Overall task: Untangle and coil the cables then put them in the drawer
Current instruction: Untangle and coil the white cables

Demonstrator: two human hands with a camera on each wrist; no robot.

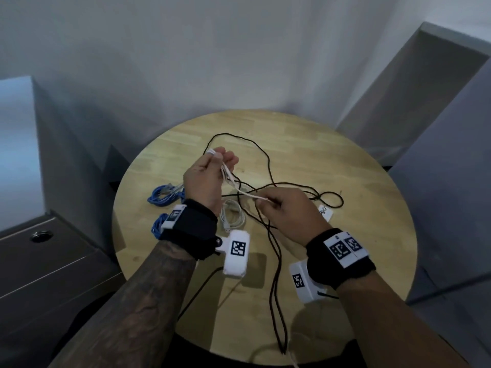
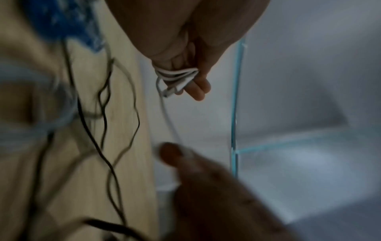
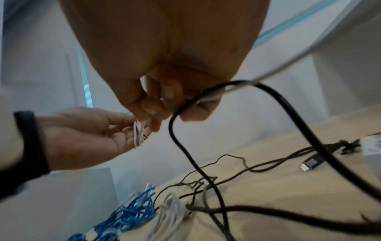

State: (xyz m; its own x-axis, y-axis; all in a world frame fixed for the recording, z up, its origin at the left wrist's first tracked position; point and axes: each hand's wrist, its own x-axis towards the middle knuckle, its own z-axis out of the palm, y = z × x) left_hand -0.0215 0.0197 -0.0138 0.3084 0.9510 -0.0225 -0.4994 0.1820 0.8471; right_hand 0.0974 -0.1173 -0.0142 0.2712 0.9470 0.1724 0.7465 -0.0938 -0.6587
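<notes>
Right hand pinching white cable, left hand raised, gripping loops

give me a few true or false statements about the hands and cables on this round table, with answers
1. The left hand holds several loops of the white cable. True.
2. The right hand rests flat on the table and holds nothing. False: it is raised and pinches a strand of the white cable.
3. The blue cables lie bundled on the left side of the table. True.
4. The black cable is coiled into a neat bundle. False: it sprawls in loose loops across the table and over its near edge.
5. A second white cable lies coiled on the table near the left wrist. True.
</notes>
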